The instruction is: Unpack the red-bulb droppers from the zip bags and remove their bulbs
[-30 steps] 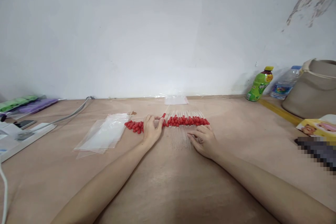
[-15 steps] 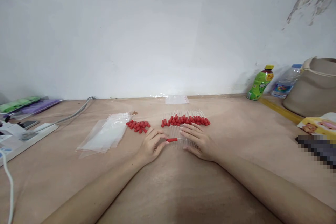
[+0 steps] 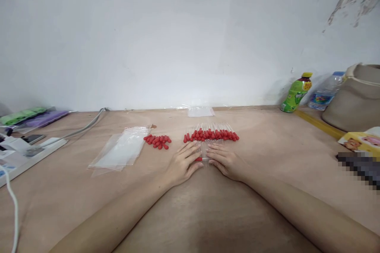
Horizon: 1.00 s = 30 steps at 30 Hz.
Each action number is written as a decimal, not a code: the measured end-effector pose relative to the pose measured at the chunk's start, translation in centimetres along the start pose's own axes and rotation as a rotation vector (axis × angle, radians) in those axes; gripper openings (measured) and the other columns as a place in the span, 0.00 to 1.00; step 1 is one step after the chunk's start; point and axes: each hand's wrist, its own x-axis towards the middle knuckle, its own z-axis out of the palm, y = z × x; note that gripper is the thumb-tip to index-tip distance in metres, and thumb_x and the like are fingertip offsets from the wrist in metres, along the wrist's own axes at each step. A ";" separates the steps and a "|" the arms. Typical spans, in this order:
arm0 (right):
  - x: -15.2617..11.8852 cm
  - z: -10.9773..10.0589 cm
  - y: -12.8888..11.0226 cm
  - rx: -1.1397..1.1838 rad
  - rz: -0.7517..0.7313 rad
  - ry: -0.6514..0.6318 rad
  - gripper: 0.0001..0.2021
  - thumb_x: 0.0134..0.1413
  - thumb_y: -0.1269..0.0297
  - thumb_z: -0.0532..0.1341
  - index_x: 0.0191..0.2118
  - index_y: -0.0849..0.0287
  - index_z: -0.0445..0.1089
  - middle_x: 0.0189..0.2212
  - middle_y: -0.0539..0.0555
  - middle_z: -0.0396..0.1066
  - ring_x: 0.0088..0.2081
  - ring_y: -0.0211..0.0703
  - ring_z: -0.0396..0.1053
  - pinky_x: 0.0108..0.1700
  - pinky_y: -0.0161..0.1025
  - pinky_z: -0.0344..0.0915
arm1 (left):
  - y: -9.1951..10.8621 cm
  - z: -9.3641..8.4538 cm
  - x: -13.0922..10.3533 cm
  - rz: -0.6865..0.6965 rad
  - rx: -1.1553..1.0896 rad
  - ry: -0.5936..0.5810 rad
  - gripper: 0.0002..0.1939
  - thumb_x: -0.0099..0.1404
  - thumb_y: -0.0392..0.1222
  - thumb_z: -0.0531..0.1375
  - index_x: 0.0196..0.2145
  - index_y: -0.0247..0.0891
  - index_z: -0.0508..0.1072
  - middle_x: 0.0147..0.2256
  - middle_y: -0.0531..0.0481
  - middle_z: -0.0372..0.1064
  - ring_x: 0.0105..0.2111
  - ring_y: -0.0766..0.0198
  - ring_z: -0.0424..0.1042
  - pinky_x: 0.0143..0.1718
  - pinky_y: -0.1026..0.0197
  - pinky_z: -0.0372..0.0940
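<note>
A glass dropper with a red rubber bulb (image 3: 198,159) lies crosswise between my hands. My left hand (image 3: 186,162) is closed over the bulb, thumb below and fingers above, so most of the red is hidden. Around the clear tube end my right hand (image 3: 225,161) is closed, its fingertips close to the left ones. Beneath both hands lie several loose clear glass tubes (image 3: 212,142), partly covered. Just beyond the fingers stretches a row of red-bulbed droppers (image 3: 210,134), tubes pointing to the wall. A small pile of loose red bulbs (image 3: 157,141) rests left of my left hand.
Clear plastic bags (image 3: 120,150) lie at left, with another bag (image 3: 201,111) by the wall. A power strip (image 3: 35,158) with cables sits far left. At right stand a green bottle (image 3: 297,93), a water bottle (image 3: 325,93), a beige container (image 3: 353,102) and a yellow packet (image 3: 360,142).
My left hand has slid right along the dropper, from pinching the bulb's end to covering most of the bulb. My right hand stays around the tube, and the hands are now closer.
</note>
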 end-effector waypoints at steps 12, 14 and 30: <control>-0.1 0.6 -0.1 0.073 0.036 -0.018 0.14 0.56 0.68 0.54 0.48 0.61 0.65 0.44 0.57 0.70 0.48 0.42 0.66 0.52 0.44 0.64 | 0.2 0.8 0.2 0.021 -0.014 0.060 0.12 0.63 0.39 0.54 0.44 0.35 0.68 0.42 0.45 0.71 0.48 0.60 0.66 0.53 0.49 0.59; -0.1 0.7 -0.2 0.074 0.028 -0.017 0.13 0.56 0.69 0.54 0.47 0.62 0.65 0.44 0.58 0.70 0.48 0.42 0.66 0.52 0.43 0.64 | 0.2 0.8 0.2 0.030 -0.007 0.054 0.13 0.63 0.40 0.54 0.45 0.36 0.68 0.43 0.45 0.70 0.49 0.59 0.65 0.53 0.50 0.59; 0.5 -0.3 -1.2 0.007 -0.121 -0.009 0.08 0.55 0.71 0.53 0.40 0.63 0.67 0.39 0.59 0.72 0.44 0.41 0.68 0.51 0.41 0.65 | 0.8 -0.2 0.0 0.109 -0.004 -0.041 0.12 0.64 0.36 0.50 0.45 0.35 0.66 0.46 0.43 0.68 0.50 0.60 0.63 0.57 0.47 0.53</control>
